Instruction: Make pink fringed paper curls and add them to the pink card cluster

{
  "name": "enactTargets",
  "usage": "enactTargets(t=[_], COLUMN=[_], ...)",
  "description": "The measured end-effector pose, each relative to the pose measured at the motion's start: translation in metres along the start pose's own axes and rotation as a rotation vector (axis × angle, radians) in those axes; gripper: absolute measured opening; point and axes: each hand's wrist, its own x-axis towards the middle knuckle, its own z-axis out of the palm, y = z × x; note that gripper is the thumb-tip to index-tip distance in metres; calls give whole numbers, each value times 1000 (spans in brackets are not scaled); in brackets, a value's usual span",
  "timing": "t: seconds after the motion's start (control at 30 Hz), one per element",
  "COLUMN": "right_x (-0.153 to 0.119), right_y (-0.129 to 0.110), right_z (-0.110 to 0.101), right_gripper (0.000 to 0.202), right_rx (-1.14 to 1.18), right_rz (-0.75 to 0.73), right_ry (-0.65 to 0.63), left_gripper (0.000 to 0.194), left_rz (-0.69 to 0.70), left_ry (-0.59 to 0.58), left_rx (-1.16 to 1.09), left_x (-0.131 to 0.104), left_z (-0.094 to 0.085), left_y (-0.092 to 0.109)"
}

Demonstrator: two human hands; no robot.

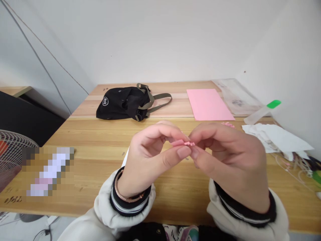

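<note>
A small strip of pink paper (178, 143) with a fringed or folded right end is pinched between my two hands above the table. My left hand (152, 150) holds its left part between thumb and fingers. At the fringed end, the thumb and fingertips of my right hand (230, 160) close on the paper, touching the left fingertips. Part of the strip is hidden behind the thumbs. Behind my right hand lies a little heap of pink paper bits (227, 125). Farther back is a flat pink sheet (209, 104).
A black bag (117, 103) with olive straps lies at the back of the wooden table (82, 134). To the right are a clear plastic sleeve (238, 98), a green-capped tube (263, 112), white paper pieces (278, 135) and tangled cords. A fan (15, 157) stands at the left.
</note>
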Motion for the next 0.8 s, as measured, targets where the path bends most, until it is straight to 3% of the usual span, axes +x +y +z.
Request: enactTargets(t=[0.17,0.8], right_x=[0,0], right_y=[0,1], right_z=[0,-1], right_gripper=[8,5], right_rx=[-16,-27], right_rz=[-17,-25], right_ry=[-9,6], left_gripper=[5,7], left_rz=[16,-161], left_ry=[29,-116], left_rx=[8,-220], left_x=[1,3], left_z=[0,-4], left_y=[-1,0])
